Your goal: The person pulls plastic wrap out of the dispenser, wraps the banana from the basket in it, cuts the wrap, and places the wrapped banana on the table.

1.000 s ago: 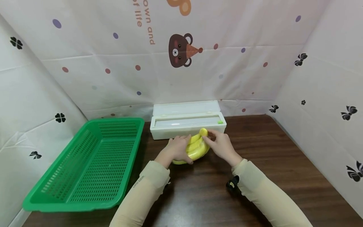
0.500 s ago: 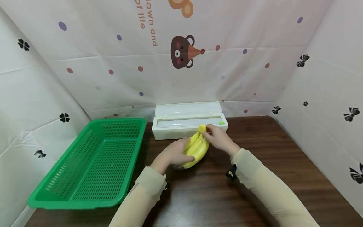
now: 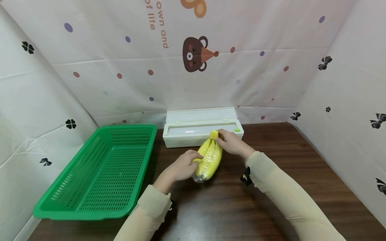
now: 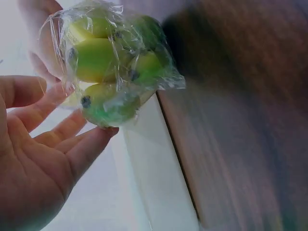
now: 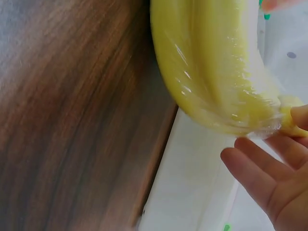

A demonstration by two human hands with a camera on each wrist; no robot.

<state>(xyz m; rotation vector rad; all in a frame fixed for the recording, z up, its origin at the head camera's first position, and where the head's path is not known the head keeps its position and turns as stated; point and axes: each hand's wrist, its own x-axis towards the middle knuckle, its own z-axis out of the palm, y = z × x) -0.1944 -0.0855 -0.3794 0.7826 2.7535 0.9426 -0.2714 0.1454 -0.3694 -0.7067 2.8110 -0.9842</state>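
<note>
A bunch of bananas (image 3: 211, 161), wrapped in clear plastic film, stands out over the middle of the table with its stem end up and away from me. My right hand (image 3: 231, 142) pinches the stem between thumb and fingers. Beside the bunch, my left hand (image 3: 182, 166) has its fingers loosely extended against the left side. In the left wrist view, loose film (image 4: 166, 72) gathers around the banana tips, and the left fingers (image 4: 91, 151) reach just under them. The right wrist view has the film stretched smooth along the bananas (image 5: 207, 62).
Behind the bananas is a white cling film dispenser (image 3: 196, 141) with its lid raised and a green slider (image 3: 237, 130). A green plastic basket (image 3: 148, 157) stands at the left on the dark wooden table (image 3: 286, 167). Patterned white cloth (image 3: 265, 83) hangs at the back and sides.
The bunch has turned more upright, its tips swinging toward me and its stem rising slightly. My left hand has loosened from around it and drawn back to the left side.
</note>
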